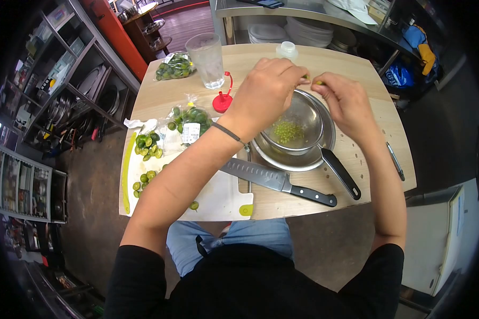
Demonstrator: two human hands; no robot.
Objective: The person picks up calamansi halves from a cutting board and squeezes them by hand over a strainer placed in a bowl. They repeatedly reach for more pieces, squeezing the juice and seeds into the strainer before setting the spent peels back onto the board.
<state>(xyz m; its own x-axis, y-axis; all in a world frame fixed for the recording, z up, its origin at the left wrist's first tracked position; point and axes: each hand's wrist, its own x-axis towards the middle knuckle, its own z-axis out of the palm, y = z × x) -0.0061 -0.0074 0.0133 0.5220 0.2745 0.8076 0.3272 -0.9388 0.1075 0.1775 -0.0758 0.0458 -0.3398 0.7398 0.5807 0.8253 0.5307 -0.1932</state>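
One white cutting board (218, 199) lies nearest, at the table's front edge, with a scatter of small green citrus fruits (147, 144) on its left part. One large knife (274, 181) rests just beside it, blade on the board's corner. One metal bowl (303, 157) sits behind, holding one strainer (298, 125) with green seeds and pulp inside; its black handle (340, 173) points toward the person. Two hands meet above the strainer: left hand (266, 90) and right hand (346, 101), fingertips pinched together on a small green fruit piece (318, 82). Two clear bags of green fruit: one (189, 123) mid-table, one (174, 66) farther back. One glass tumbler (207, 58), one red lid (222, 101). Surface: pale wooden table (378, 122). Room: metal shelving (64, 95) with pans at left.
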